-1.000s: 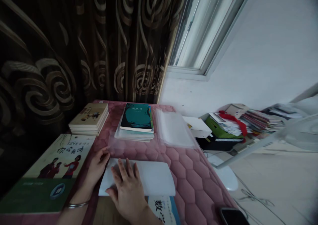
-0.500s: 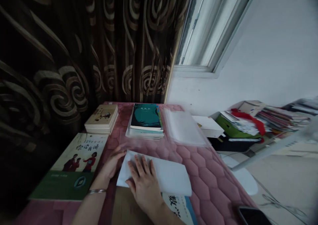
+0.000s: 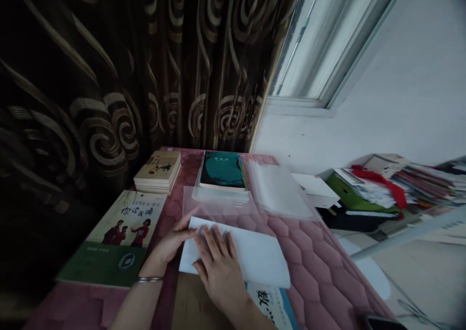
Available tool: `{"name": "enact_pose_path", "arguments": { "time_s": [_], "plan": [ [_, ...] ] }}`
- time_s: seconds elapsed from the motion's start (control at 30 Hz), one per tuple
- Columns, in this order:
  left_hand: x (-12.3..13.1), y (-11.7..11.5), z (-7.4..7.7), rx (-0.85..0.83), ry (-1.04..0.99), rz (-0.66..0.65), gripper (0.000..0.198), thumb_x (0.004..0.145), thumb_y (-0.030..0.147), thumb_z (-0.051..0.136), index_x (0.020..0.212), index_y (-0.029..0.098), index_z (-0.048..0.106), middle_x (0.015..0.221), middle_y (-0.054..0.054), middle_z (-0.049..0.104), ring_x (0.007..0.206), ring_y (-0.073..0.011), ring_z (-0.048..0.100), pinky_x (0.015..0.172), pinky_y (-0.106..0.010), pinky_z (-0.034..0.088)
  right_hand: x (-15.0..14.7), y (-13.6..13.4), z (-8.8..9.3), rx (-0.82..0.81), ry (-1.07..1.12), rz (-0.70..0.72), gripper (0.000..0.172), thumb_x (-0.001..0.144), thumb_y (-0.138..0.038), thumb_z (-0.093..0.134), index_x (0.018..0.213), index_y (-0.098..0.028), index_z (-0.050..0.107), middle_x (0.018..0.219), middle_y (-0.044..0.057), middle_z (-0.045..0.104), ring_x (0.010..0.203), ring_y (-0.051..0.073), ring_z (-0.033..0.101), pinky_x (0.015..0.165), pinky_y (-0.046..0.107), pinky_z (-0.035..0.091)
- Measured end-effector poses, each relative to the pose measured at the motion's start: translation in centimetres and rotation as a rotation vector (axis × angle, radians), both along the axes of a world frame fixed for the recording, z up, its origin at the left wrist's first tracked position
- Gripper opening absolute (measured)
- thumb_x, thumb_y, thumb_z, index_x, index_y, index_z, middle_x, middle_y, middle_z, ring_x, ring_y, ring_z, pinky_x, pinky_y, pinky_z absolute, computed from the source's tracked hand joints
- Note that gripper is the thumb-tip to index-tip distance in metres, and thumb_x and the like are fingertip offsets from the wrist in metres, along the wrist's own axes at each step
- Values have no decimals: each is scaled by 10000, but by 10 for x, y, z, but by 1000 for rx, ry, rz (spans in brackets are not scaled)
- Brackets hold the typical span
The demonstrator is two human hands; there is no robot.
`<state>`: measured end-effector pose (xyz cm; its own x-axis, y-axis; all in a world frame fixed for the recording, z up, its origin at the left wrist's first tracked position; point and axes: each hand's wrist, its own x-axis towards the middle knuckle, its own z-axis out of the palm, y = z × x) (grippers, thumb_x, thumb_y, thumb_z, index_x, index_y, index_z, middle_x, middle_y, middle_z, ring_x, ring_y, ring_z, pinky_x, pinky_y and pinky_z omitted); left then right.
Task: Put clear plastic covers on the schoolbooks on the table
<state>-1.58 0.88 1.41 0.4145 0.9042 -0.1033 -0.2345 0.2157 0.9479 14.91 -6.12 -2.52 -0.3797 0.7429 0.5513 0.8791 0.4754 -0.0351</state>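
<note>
My right hand (image 3: 222,267) lies flat with fingers spread on a white sheet (image 3: 260,259). The sheet covers the upper part of a book (image 3: 271,298) with large Chinese characters and a blue edge; a brown surface (image 3: 192,296) shows left of my wrist. At the sheet's upper left corner, my left hand (image 3: 173,242), with a bangle on its wrist, is closed with thumb and finger at the edge of a clear plastic sheet (image 3: 218,208). This film stretches beyond the white sheet, its far edge overlapping the front of a book stack (image 3: 223,171) topped by a teal cover.
On the pink padded table (image 3: 294,245), a green and cream book (image 3: 124,233) lies left, with small tan books (image 3: 158,170) behind. Clear plastic covers (image 3: 278,189) lie back right. A dark phone-like object (image 3: 380,322) is at the front right. Papers (image 3: 367,184) are piled beyond the table.
The clear film shows more distinctly beyond the white sheet, and my left thumb has come onto the sheet's corner. My right hand stays flat. The view has shifted slightly left.
</note>
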Motion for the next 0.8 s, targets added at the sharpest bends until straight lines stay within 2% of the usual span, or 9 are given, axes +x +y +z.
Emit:
{"name": "enact_pose_path", "arguments": {
  "time_s": [0.2,0.4,0.53,0.67,0.8],
  "plan": [
    [3,-1,-6,-61,84,15,736,672,445,780,1331,191,572,1111,-93,728,958,-260,677,854,-355,508,1,1,1,0,4,1,590,944,-329,521,1496,-228,338,1541,72,366,1413,315,326,1099,572,337],
    [4,-4,-10,-70,143,70,671,710,509,740,1283,186,609,1166,-100,707,958,-251,680,851,-366,528,1,1,3,-7,21,11,550,937,-306,531,1467,-254,392,1530,66,390,1410,320,333,1094,580,343],
    [3,-3,-14,-57,132,61,686,759,509,709,1356,214,548,1134,-83,720,933,-230,688,820,-342,535,2,1,4,15,21,25,503,934,-297,531,1427,-228,454,1509,76,423,1416,320,318,1110,578,322],
    [2,-2,-10,-27,138,54,719,789,521,682,1414,231,479,1143,-70,716,903,-213,693,767,-303,536,1,0,6,47,16,49,422,937,-292,518,1350,-208,538,1490,72,452,1410,306,325,1115,549,324],
    [1,-2,-7,-36,156,64,750,778,569,673,1413,221,479,1115,-73,726,824,-207,698,681,-275,531,5,1,17,99,105,17,346,956,-282,469,1270,-209,594,1436,75,513,1395,281,348,1100,516,343]
  ]
}}
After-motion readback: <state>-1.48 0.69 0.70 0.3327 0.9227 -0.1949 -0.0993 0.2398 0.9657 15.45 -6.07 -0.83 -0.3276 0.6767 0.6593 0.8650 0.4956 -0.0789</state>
